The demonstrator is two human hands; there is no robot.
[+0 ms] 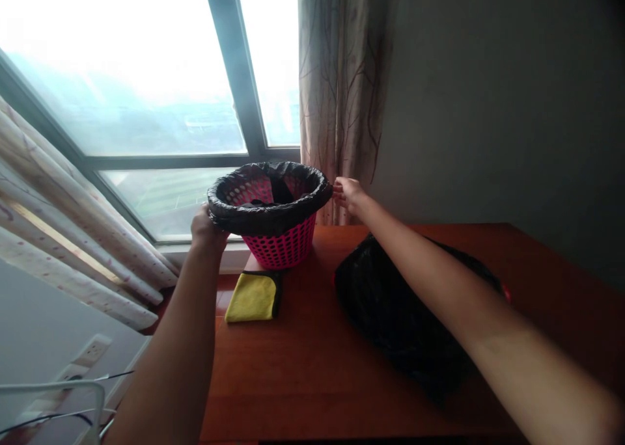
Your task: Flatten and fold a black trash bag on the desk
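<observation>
A pink plastic basket (286,246) with round holes stands at the table's far left corner, its mouth slightly tilted. A black garbage bag (273,218) is folded over its rim, and part of it hangs inside. My left hand (208,227) is closed around the rim's left side, its fingertips mostly hidden. At the right side of the rim, my right hand (347,194) has its fingers bent together on the bag's edge. A folded yellow cloth (251,296) with dark trim lies just in front of the basket. Beneath my right forearm rests a full-looking black bag (385,308) with red bits at its edges.
The reddish-brown wooden table (288,380) extends to the right wall. Behind the basket are a window (166,94) and a patterned curtain (336,94). Another curtain (63,237) hangs at left, above a wall socket (92,350) and several cables.
</observation>
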